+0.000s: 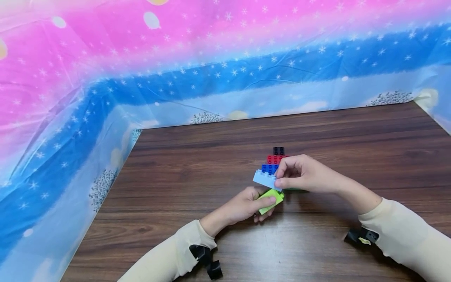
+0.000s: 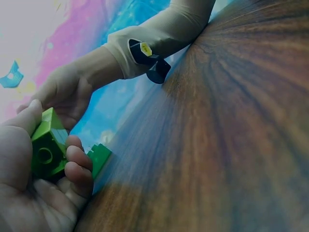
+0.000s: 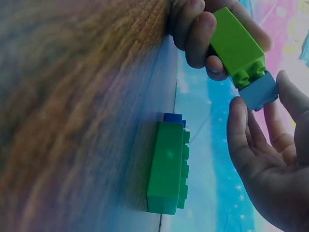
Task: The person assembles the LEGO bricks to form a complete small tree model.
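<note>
My left hand (image 1: 246, 204) grips a lime-green brick (image 1: 270, 200), thumb on its face and fingers curled beneath. My right hand (image 1: 310, 174) pinches the end of a light blue brick (image 1: 266, 179) between thumb and fingers, just above the lime one. In the right wrist view the light blue brick (image 3: 259, 92) meets the studded end of the lime brick (image 3: 236, 41); whether they are locked together I cannot tell. The left wrist view shows the lime brick (image 2: 49, 142) in my left hand (image 2: 43, 179), its hollow end facing the camera.
Behind the hands, black (image 1: 278, 150), red (image 1: 275, 159) and blue (image 1: 269, 169) bricks stand in a row on the wooden table (image 1: 176, 172). A green brick (image 3: 166, 169) lies nearer, mostly hidden by my right hand in the head view. A patterned cloth (image 1: 211, 78) hangs behind.
</note>
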Motion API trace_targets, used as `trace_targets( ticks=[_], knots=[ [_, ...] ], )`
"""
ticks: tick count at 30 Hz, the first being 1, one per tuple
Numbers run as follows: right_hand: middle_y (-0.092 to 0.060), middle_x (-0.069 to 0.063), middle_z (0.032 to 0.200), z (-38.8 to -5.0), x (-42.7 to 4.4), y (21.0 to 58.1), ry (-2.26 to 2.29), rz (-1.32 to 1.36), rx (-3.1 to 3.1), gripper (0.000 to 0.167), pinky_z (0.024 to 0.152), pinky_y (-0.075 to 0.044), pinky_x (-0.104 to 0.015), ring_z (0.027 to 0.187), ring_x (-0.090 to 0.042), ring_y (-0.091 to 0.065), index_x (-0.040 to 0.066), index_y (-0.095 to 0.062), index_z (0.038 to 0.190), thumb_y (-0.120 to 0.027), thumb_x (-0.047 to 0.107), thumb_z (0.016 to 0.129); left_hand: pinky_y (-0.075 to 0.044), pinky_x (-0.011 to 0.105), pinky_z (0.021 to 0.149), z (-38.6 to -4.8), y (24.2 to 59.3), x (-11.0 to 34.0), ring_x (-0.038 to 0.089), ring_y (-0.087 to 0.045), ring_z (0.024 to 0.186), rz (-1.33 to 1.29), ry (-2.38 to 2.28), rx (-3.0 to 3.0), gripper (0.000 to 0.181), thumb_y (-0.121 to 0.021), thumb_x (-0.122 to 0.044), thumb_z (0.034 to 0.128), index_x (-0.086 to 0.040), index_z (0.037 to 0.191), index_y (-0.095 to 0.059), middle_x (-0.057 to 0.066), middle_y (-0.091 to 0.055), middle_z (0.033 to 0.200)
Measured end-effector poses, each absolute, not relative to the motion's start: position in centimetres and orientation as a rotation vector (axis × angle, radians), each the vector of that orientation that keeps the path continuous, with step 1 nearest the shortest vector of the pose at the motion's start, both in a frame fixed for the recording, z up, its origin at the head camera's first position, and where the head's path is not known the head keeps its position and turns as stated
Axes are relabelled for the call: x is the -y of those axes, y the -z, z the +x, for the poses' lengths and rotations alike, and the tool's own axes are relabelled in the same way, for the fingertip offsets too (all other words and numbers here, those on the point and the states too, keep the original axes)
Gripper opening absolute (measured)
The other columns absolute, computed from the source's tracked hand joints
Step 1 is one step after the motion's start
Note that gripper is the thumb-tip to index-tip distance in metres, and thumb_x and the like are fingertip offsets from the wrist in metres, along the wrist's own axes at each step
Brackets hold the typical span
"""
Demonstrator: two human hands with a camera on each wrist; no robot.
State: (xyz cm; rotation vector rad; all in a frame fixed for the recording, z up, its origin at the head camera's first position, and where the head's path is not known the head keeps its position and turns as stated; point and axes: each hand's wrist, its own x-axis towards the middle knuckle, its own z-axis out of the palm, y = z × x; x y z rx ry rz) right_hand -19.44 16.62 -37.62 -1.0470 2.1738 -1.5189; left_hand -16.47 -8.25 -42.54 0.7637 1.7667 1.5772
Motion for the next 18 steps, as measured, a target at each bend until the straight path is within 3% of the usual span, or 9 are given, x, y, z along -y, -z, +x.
trace_targets(
  ticks=[6, 13, 18],
  knots=[
    [-0.071, -0.019, 0.087, -19.29, -16.61, 37.59, 1.545, -0.989, -2.172, 0.007, 0.067, -0.057, -0.03, 0.076, -0.03, -0.066, 0.007, -0.069, 0.095, -0.076, 0.007, 0.098, -0.046, 0.022, 0.052, -16.47, 42.68, 8.1, 0.009, -0.055, 0.06, 0.733, -1.619, -1.762, 0.033, -0.048, -0.023, 0.1131, 0.006, 0.1, -0.058, 0.001, -0.06, 0.076],
    [-0.071, -0.008, 0.093, -19.41, -16.43, 37.83, 1.578, -0.973, -2.187, 0.009, 0.069, -0.055, -0.029, 0.079, -0.02, -0.063, 0.007, -0.068, 0.093, -0.074, 0.009, 0.099, -0.048, 0.022, 0.053, -16.44, 42.51, 8.1, 0.011, -0.056, 0.063, 0.712, -1.662, -1.739, 0.03, -0.046, -0.019, 0.114, 0.01, 0.116, -0.053, 0.005, -0.06, 0.083],
    [-0.069, -0.008, 0.091, -19.49, -16.49, 38.07, 1.579, -0.972, -2.189, 0.014, 0.066, -0.051, -0.027, 0.076, -0.016, -0.058, 0.008, -0.066, 0.088, -0.074, 0.007, 0.099, -0.048, 0.022, 0.053, -16.47, 42.38, 8.11, 0.012, -0.056, 0.064, 0.708, -1.685, -1.728, 0.028, -0.045, -0.017, 0.1144, 0.009, 0.126, -0.049, 0.006, -0.059, 0.087]
  ],
)
